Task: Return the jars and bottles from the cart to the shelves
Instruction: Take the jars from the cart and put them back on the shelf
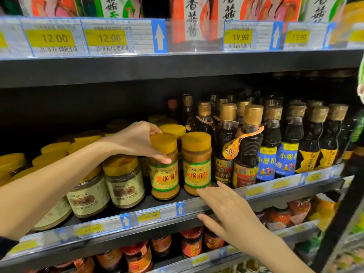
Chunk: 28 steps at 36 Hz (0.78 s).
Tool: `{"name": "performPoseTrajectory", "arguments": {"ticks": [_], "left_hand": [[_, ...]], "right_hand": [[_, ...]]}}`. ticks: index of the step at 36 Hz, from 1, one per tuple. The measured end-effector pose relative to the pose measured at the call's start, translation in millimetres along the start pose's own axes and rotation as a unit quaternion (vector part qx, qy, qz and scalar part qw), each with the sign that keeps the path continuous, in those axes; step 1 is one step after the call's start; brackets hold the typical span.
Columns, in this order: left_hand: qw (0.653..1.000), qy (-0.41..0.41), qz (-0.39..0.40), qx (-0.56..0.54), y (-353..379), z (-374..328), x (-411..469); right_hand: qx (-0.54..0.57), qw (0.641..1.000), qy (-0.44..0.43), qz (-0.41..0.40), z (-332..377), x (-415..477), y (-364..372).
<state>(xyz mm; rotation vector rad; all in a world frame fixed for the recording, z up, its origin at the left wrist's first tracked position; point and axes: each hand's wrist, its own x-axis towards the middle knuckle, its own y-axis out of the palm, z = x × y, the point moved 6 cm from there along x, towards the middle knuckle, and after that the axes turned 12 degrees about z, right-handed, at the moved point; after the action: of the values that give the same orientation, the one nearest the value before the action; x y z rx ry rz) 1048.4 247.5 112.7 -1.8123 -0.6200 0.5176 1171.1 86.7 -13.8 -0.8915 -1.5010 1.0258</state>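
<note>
My left hand (137, 141) grips the yellow lid and neck of a jar of tan paste with a yellow and green label (165, 170), which stands on the middle shelf (173, 200). A matching jar (197, 164) stands right beside it. My right hand (228, 209) hovers with fingers spread just in front of that second jar's base, at the shelf's front edge, and holds nothing. No cart is in view.
Wider jars with beige labels (124, 182) stand left of the held jar. Dark sesame-oil bottles with gold caps (250, 146) fill the shelf to the right. Red-lidded jars (191, 243) sit on the shelf below. Price tags (106, 37) line the upper shelf edge.
</note>
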Motion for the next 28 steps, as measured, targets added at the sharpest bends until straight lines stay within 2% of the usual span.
{"name": "performPoseTrajectory", "arguments": {"ticks": [21, 28], "left_hand": [[0.997, -0.022, 0.07, 0.037, 8.0, -2.9, 2.0], [0.997, -0.042, 0.052, 0.049, 11.0, -0.3, -2.0]], "right_hand": [[0.035, 0.999, -0.009, -0.015, -2.4, -3.6, 5.3], [0.046, 0.999, -0.018, -0.018, -4.1, -5.8, 8.4]]}}
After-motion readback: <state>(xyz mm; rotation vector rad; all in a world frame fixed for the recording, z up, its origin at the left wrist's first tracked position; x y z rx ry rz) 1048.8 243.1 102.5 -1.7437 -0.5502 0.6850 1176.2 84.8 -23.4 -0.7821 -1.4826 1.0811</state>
